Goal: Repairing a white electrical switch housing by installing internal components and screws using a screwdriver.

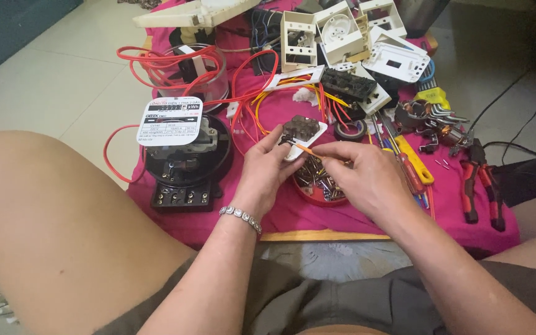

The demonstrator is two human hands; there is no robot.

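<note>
Hands mid-table | left hand fingers grip switch module | right hand fingers pinch orange wire | clutter crowds around

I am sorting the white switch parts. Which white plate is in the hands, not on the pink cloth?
It is the small white plate with the dark switch block, held by the left hand. The other white boxes lie farther back on the pink cloth.

Meter left of screw tray; pliers far right; boxes behind.
</note>
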